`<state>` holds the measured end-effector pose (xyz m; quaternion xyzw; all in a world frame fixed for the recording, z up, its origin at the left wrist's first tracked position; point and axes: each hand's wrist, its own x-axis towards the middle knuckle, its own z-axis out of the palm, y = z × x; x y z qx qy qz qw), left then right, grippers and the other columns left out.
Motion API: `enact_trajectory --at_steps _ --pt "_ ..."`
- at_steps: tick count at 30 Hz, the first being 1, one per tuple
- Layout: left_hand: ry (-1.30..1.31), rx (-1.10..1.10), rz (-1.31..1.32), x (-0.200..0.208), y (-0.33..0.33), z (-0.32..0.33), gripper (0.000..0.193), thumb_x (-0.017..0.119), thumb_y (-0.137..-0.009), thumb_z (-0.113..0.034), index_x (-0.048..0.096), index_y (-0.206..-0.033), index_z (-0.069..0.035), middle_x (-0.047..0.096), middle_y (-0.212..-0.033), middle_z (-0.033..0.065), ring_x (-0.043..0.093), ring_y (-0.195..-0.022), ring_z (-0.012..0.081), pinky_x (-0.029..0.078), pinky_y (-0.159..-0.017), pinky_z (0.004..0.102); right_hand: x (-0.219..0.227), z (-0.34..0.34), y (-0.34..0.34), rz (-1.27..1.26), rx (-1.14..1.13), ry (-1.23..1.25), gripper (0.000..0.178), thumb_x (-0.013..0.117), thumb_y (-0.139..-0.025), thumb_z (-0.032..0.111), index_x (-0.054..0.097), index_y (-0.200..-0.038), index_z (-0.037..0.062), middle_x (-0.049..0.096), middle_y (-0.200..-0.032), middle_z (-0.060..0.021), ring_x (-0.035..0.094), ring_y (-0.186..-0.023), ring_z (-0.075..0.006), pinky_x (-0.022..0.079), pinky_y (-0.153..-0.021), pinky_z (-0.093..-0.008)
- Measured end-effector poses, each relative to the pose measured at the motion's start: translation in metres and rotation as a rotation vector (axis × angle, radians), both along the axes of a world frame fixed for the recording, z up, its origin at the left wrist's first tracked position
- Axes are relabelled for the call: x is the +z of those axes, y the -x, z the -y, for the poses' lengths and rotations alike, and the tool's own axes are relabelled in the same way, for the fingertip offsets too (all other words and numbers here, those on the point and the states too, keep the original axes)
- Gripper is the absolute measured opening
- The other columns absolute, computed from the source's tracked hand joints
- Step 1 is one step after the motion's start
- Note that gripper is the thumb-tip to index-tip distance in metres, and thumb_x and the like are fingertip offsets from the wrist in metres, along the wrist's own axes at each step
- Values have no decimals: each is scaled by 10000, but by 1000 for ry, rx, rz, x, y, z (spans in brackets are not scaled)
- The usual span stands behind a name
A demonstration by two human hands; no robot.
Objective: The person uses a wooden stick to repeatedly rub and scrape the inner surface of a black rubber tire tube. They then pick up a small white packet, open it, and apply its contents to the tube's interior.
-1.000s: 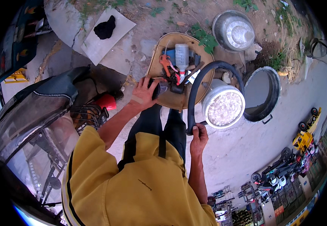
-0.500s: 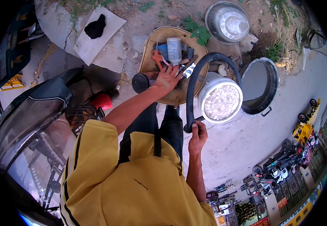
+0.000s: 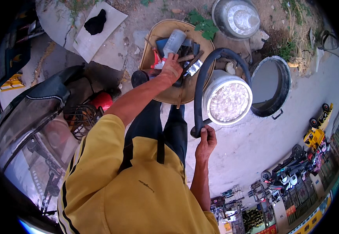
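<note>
My left hand (image 3: 172, 69) reaches into a tan basin (image 3: 149, 42) full of tools and rests on them beside a grey bottle (image 3: 174, 40) and red-handled pliers (image 3: 156, 62). Its fingers are buried among the tools, so its grip is hidden. My right hand (image 3: 205, 141) is closed on one end of a black rubber inner tube (image 3: 200, 84). The tube arches up and over a metal pot of water (image 3: 227, 102) on the ground in front of me.
A black round pan (image 3: 272, 84) lies right of the pot, and an upturned metal bowl (image 3: 236, 16) sits beyond it. A motorcycle seat (image 3: 29, 107) and a red part (image 3: 101, 100) are on my left. A pale board with a black cloth (image 3: 96, 24) lies far left.
My left hand has moved from the black round object at the basin's near edge farther into the basin among the tools. My right hand still holds the tube end.
</note>
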<state>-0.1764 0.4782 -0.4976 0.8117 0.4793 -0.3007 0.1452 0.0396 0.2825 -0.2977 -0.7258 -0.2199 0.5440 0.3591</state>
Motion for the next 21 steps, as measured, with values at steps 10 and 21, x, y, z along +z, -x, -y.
enact_trajectory --at_steps 10,21 --pt "-134 286 206 -59 -34 28 309 556 -991 -250 846 -1069 -178 743 -1221 72 547 -1280 276 334 -1074 483 2 -2 -5 -25 42 0 153 653 -1067 93 694 -1166 -16 700 -1025 -22 603 -944 -88 493 -891 -259" --pt "-282 483 564 19 11 37 207 676 -930 -230 729 -1059 -78 738 -1061 133 695 -1050 355 545 -893 513 1 -14 -14 -44 137 -52 161 628 -1063 62 661 -1205 -7 660 -1070 -35 610 -941 -99 522 -815 -260"
